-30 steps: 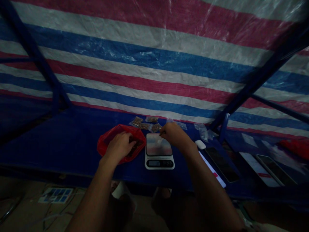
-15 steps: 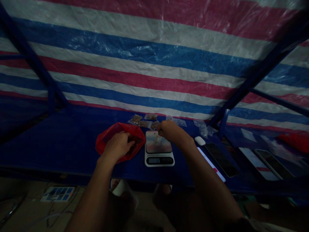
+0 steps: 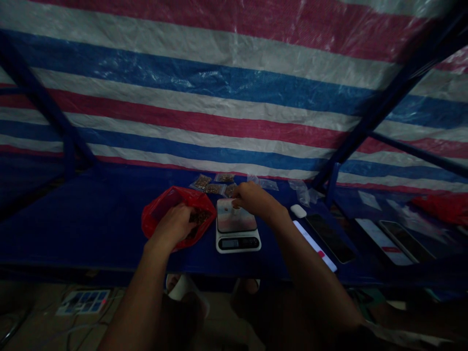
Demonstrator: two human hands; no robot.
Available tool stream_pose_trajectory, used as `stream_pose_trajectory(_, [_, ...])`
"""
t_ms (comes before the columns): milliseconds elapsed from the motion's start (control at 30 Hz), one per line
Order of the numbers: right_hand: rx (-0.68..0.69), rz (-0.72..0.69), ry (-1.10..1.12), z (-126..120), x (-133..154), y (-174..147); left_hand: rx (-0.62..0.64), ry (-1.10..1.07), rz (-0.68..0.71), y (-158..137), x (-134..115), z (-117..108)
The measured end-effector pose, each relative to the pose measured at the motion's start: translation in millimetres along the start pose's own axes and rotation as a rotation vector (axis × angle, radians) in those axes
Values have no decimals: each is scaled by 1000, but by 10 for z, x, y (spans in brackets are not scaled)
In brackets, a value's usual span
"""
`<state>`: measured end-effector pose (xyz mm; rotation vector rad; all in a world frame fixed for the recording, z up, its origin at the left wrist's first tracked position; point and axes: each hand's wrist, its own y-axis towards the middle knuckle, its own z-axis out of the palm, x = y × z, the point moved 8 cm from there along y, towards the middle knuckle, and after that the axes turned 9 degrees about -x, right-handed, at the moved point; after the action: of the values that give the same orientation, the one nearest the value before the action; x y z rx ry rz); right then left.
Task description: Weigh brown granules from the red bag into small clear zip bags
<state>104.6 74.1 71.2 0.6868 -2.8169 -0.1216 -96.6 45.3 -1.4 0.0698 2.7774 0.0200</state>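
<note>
My left hand (image 3: 177, 222) reaches into an open red plastic bag (image 3: 151, 209). Small dark brown pieces (image 3: 199, 219) lie in the bag by my fingers; the fingertips are partly hidden among them. To the right stands a small white digital kitchen scale (image 3: 238, 245) with a shiny plate. Over the plate's far right corner is my right hand (image 3: 250, 199), fingers pinched together and pointing down; whatever they hold is too small and dark to name. One tiny brown piece (image 3: 225, 209) rests on the plate.
Several small clear bags of brown pieces (image 3: 202, 182) lie behind the scale, with clear plastic bags (image 3: 268, 184) beside them. Rightward are a white earbud case (image 3: 298, 210), several phones (image 3: 331, 239) and a red bag (image 3: 442, 207). Blue metal bars (image 3: 351, 131) slant at both sides.
The view has shifted slightly. My left hand has dug deeper among the brown pieces. A tiny brown piece now shows on the scale's plate, near my right fingers.
</note>
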Motion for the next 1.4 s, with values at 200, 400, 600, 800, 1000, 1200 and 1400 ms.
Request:
stream_pose_trajectory(200, [-45,-9,-75,-41,83,26,27,18,-27,25,46,13])
stream_pose_trajectory(400, [17,-103,-221,238,299,150,39,7,34,-11,20,52])
stream_pose_trajectory(600, [-5,-122,-294,355,363,216,-2,-18,40,-35,26,36])
stream_pose_trajectory(800, [-5,-169,-290,384,429,241,-3,-17,42,-15,74,60])
stream_pose_trajectory(1000, [-80,-126,-61,64,199,166,-19,-28,2,-27,94,11])
stream_pose_trajectory(1200, [-84,-89,108,41,-78,-50,-72,-25,36,20,71,-100])
stream_pose_trajectory(1400, [-396,-13,313,-82,-231,-138,-141,-107,89,-4,-240,-321])
